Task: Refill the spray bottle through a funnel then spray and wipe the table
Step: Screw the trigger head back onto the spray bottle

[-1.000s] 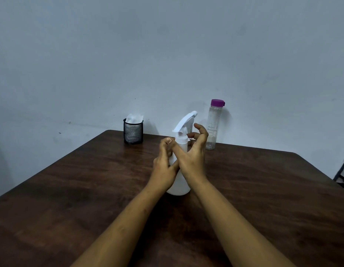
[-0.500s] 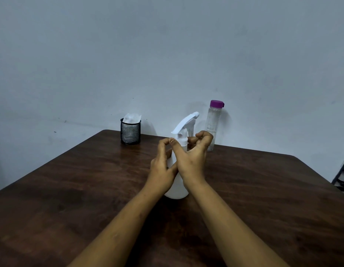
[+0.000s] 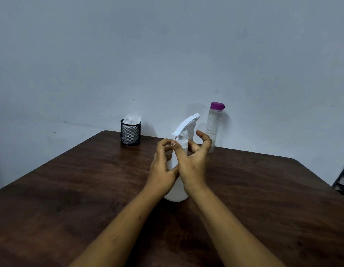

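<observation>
So basically this is right at the start of the job. The spray bottle (image 3: 177, 191) stands upright on the wooden surface (image 3: 71, 189), roughly in the middle, with its white trigger head (image 3: 186, 124) on top of the neck. The left hand (image 3: 163, 166) is wrapped around the upper body of the bottle, fingers curled in near the collar, so it's holding the bottle steady. The right hand (image 3: 194, 162) is up by the neck with the thumb against the collar and the other fingers spread loosely around the back of the sprayer, not really clamped on anything, more like mid-regrip. To me it looks like the head is being unscrewed, but I can't tell how loose it is.

Back by the wall there's a clear water bottle (image 3: 213, 128) with a purple cap (image 3: 217, 106) shut on it, just behind the right hand, and a black mesh cup (image 3: 130, 134) with white wipes or tissue (image 3: 131, 118) poking out, off to the left.

No funnel anywhere in view. So nothing's done yet as far as I can see: sprayer off, funnel in, pour, recap, spray, wipe are all still to go.
</observation>
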`<state>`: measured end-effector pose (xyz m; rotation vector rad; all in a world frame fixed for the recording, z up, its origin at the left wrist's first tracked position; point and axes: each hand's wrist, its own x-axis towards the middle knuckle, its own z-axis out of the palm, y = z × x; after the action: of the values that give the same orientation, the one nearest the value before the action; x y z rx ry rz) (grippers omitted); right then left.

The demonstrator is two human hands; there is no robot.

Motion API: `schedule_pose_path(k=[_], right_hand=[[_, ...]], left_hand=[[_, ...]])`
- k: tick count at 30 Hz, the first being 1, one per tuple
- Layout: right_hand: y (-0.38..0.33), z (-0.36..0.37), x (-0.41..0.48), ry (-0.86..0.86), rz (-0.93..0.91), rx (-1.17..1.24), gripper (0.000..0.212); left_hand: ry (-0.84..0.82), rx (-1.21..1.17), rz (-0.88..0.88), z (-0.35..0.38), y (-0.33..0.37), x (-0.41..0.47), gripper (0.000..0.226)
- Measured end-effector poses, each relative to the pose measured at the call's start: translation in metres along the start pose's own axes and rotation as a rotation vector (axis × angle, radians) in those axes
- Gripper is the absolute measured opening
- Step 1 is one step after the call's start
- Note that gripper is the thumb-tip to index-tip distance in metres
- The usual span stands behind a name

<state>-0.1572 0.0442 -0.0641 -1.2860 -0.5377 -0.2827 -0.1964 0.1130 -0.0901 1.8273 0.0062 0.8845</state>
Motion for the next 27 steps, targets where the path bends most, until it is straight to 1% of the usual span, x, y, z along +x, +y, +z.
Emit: schedule_pose_path(k=[3,7,11,14,16,18,21,24,25,27], right_hand=[[0.0,0.002,0.001,0.066,-0.018,-0.018,0.057],[-0.001,0.002,0.002,0.105,-0.034,-0.018,0.061],[-0.003,0.0,0.0,0.064,-0.031,-0.045,0.063],[-0.005,-0.003,0.001,0.014,-0.03,-0.059,0.062],[-0.004,-0.004,0.002,-0.006,-0.013,-0.091,0.055],[-0.005,-0.004,0.003,-0.032,0.011,-0.111,0.045],[-0.004,-0.005,0.003,-0.05,0.04,-0.084,0.033],[-0.005,-0.007,0.003,-0.051,0.045,-0.024,0.024],[-0.006,-0.007,0.004,-0.07,0.057,-0.003,0.02],[-0.008,-0.01,0.004,-0.166,0.096,0.039,0.01]], left_hand=[[0.02,0.005,0.001,0.001,-0.001,-0.001,0.055],[0.035,0.002,-0.002,0.003,0.0,-0.002,0.053],[0.018,0.029,-0.025,0.003,0.002,-0.001,0.058],[0.058,0.072,-0.061,0.001,0.002,0.0,0.072],[0.069,0.094,-0.095,0.0,0.001,0.001,0.078],[0.026,0.116,-0.11,0.0,-0.002,0.001,0.078],[-0.07,0.125,-0.089,0.002,-0.004,-0.001,0.067],[-0.111,0.087,-0.099,-0.002,-0.002,-0.002,0.056],[-0.121,0.092,-0.107,-0.003,-0.003,-0.002,0.052],[-0.152,0.158,-0.082,-0.006,-0.006,-0.002,0.05]])
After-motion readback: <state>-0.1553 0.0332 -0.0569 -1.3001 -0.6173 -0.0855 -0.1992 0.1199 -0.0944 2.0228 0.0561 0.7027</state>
